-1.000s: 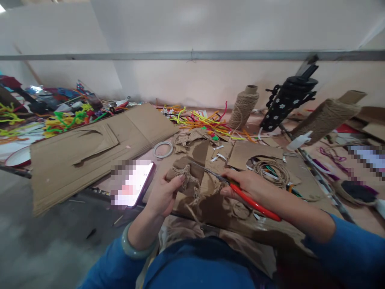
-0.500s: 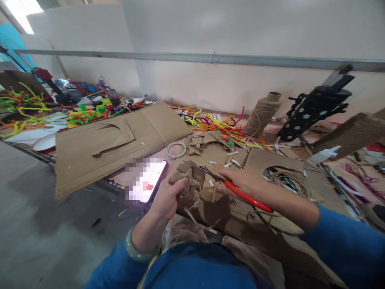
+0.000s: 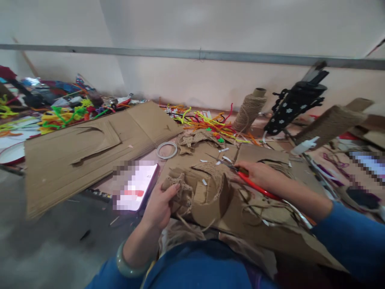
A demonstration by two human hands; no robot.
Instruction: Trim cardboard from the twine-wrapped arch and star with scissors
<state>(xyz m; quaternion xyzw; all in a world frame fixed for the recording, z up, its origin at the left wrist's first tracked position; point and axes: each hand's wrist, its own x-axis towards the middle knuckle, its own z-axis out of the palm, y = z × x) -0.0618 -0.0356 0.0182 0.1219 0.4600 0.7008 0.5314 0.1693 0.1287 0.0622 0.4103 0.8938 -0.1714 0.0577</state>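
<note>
My left hand (image 3: pixel 161 202) grips a twine-covered star (image 3: pixel 182 185), with the thumb pressed on its front. The star sits against a curved cardboard band (image 3: pixel 207 210), whose far side has twine along it. A loose twine tail hangs below the star. My right hand (image 3: pixel 258 176) is wrapped round red-handled scissors (image 3: pixel 258 189), their blades pointing left above the cardboard, apart from the star. Beyond the band, more twine-wrapped star shapes (image 3: pixel 186 143) lie on the cardboard.
A lit phone (image 3: pixel 136 188) and a white ring (image 3: pixel 166 150) lie left of my work. Large cardboard sheets (image 3: pixel 132 132) overhang the table's left edge. Colourful pipe cleaners (image 3: pixel 207 119), twine spools (image 3: pixel 250 108) and a black holder (image 3: pixel 294 108) stand or lie behind.
The scissors have moved right, away from the star in my left hand. The curved cardboard band now shows beside the star. The view has swung to the right.
</note>
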